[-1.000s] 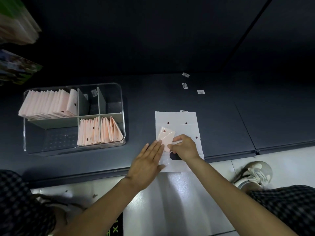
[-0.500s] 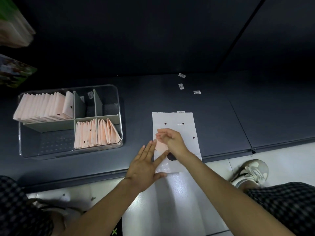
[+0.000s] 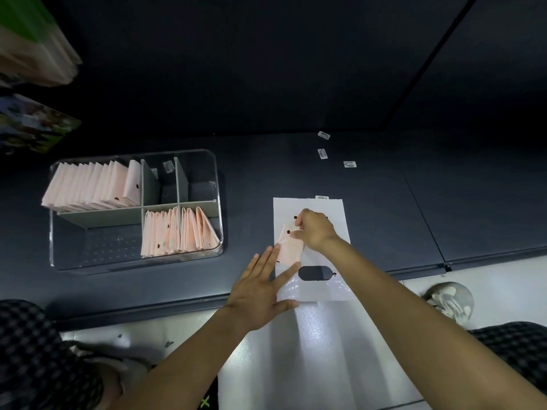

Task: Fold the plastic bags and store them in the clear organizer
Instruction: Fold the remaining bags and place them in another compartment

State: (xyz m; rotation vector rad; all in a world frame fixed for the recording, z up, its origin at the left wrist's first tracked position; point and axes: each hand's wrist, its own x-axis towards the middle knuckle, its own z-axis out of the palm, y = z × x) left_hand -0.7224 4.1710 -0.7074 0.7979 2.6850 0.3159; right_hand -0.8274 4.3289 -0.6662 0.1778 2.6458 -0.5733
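Observation:
A small folded pink plastic bag [image 3: 291,248] lies on top of a flat white plastic bag [image 3: 331,208] with a dark handle cut-out [image 3: 314,273]. My right hand [image 3: 315,232] pinches the folded bag's upper end. Spread flat, my left hand [image 3: 262,291] presses on the white bag's near left corner, its fingertips touching the pink bag's lower edge. To the left stands the clear organizer [image 3: 217,184]. Several folded pink bags fill its back left compartment [image 3: 91,186] and its front right compartment [image 3: 177,232].
The dark grey shelf [image 3: 384,220] carries the organizer and bags; its front edge runs below my hands. Three small white labels [image 3: 322,153] lie at the back. Stacked goods [image 3: 32,42] hang at the upper left. A shoe [image 3: 448,300] rests on the white floor at the right.
My right hand moved up from the folded bag's lower right to its upper end, turning it. My left hand stayed flat and slid slightly toward me.

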